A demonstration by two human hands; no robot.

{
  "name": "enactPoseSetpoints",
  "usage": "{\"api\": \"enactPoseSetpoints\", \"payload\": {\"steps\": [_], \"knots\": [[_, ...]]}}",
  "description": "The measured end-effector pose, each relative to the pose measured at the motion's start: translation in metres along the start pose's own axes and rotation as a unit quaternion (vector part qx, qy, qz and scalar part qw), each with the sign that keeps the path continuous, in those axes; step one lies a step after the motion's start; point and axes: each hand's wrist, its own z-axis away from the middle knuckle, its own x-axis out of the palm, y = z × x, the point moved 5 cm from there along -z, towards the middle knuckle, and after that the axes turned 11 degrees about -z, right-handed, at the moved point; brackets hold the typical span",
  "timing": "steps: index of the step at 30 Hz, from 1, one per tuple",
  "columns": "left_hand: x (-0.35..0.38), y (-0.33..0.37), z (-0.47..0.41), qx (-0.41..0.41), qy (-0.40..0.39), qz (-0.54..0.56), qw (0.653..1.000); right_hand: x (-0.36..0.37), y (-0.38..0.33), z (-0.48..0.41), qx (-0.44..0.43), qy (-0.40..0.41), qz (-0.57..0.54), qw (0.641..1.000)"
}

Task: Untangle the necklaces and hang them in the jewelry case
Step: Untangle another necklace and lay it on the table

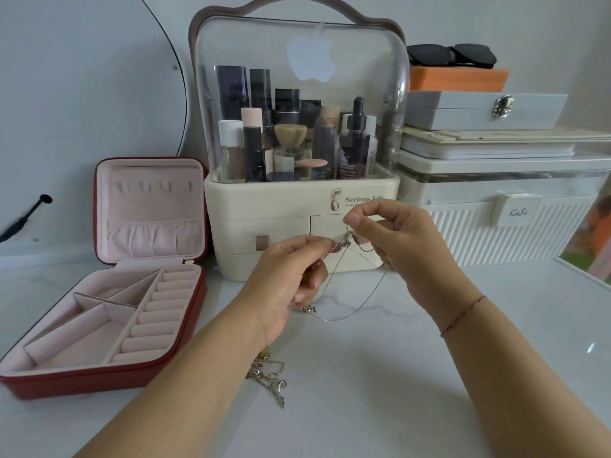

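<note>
Untangling in progress: left hand (pixel 291 276) and right hand (pixel 393 239) each pinch the silver necklace (pixel 350 312), knot between them. Next, likely tease the strands apart, then hang it in the jewelry case (pixel 148 206) left of the left hand.

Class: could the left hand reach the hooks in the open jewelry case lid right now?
Probably yes: the jewelry case stands open beside the left hand, nothing between them, though that hand pinches a chain.
</note>
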Motion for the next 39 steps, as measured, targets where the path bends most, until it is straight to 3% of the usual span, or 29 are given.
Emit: {"api": "enactPoseSetpoints", "payload": {"steps": [16,21,26,34,39], "knots": [[0.005,-0.001,0.000,0.034,-0.034,0.024,0.999,0.008,-0.009,0.004,-0.011,-0.047,-0.030,0.998],[0.001,-0.003,-0.002,0.042,-0.009,-0.035,0.998,0.010,-0.009,0.005,-0.013,-0.058,-0.043,0.997],[0.010,-0.011,0.000,0.015,-0.058,-0.098,0.993,0.009,-0.010,0.006,-0.014,-0.053,-0.057,0.997],[0.015,-0.020,-0.002,0.025,-0.069,-0.229,0.971,-0.001,-0.016,0.005,-0.029,-0.055,-0.196,0.979],[0.009,-0.016,-0.003,-0.008,-0.060,-0.123,0.991,-0.009,-0.017,0.001,-0.033,-0.048,-0.281,0.958]]}}
